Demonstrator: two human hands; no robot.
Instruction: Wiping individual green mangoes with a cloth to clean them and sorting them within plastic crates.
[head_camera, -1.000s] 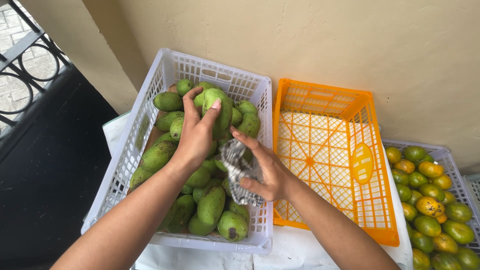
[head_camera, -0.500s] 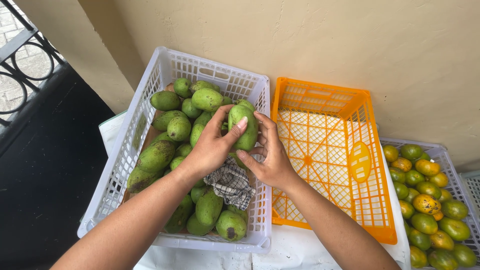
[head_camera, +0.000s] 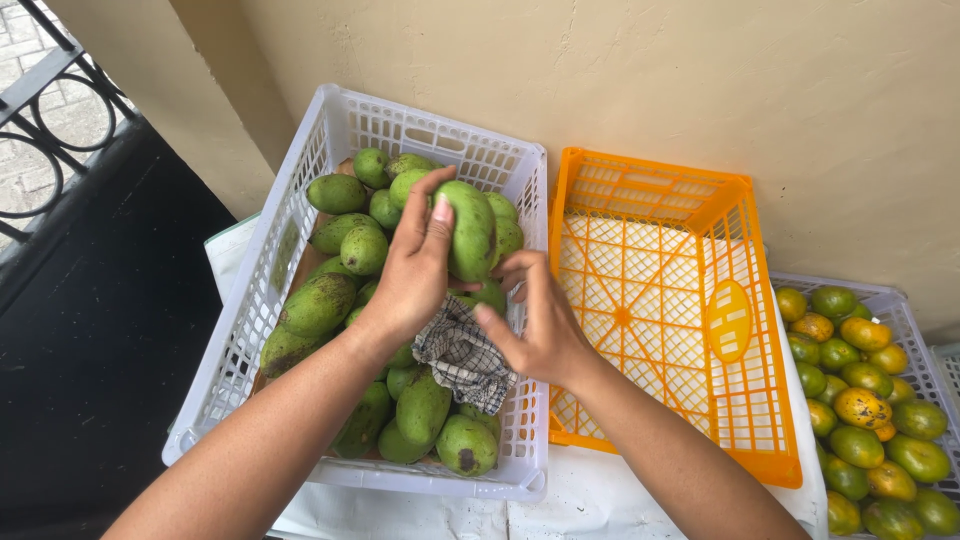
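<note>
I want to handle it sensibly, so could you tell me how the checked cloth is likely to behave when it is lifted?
The checked cloth is probably floppy: it hangs crumpled between the left hand and the right hand, folding over the mangoes. It looks thin, so likely light. Its woven surface should grip rather than slip, and it will not roll.

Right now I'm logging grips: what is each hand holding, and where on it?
Left hand grips a green mango along its left side. Right hand holds a checked cloth by its upper edge.
</note>
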